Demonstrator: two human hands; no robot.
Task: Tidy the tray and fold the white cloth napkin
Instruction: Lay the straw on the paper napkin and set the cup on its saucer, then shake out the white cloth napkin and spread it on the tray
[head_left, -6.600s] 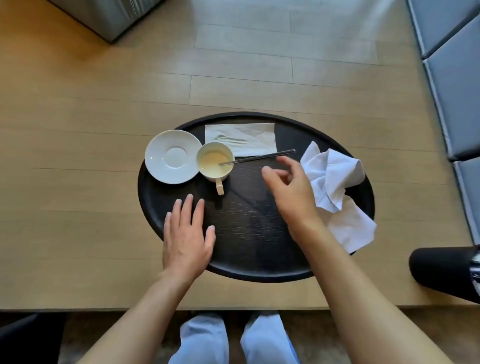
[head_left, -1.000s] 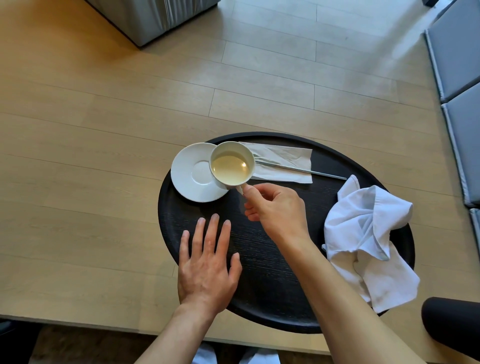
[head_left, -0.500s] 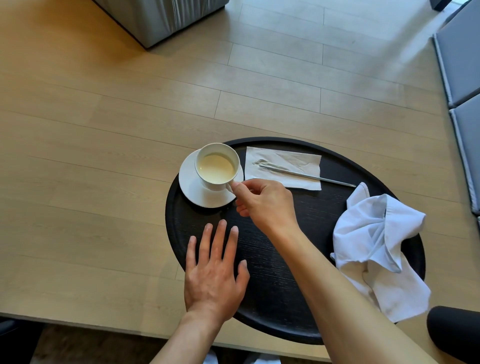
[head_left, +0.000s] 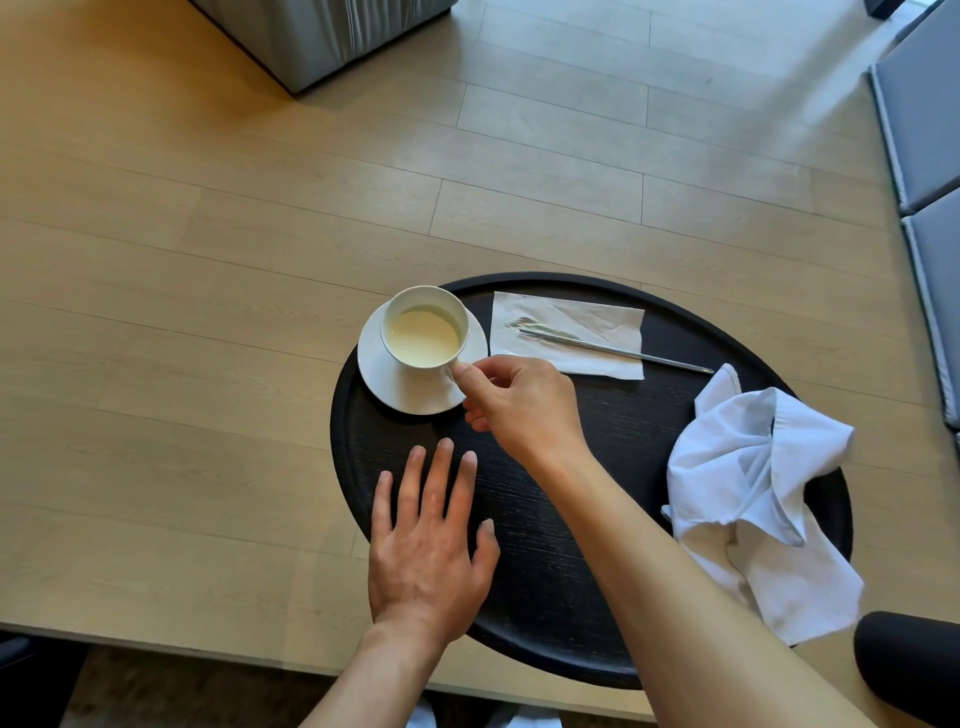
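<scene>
A black oval tray (head_left: 545, 613) lies on the wooden table. At its far left a white cup (head_left: 425, 332) with pale liquid stands on a white saucer (head_left: 384, 382). My right hand (head_left: 519, 405) pinches the cup's handle. My left hand (head_left: 431, 540) rests flat with fingers spread on the tray's near left edge. A metal utensil (head_left: 618, 351) lies on a flat paper napkin (head_left: 569, 332) at the back of the tray. The crumpled white cloth napkin (head_left: 753, 499) sits on the tray's right side and hangs over the rim.
The wooden table (head_left: 208, 312) stretches left and back. A grey upholstered block (head_left: 322, 36) stands at the far edge. Grey cushions (head_left: 930, 156) line the right side. A dark rounded object (head_left: 909, 660) pokes in at the bottom right.
My right hand laid the utensil on the paper napkin, then lifted the cup by its handle and set it on the saucer. My left hand stayed flat on the tray.
</scene>
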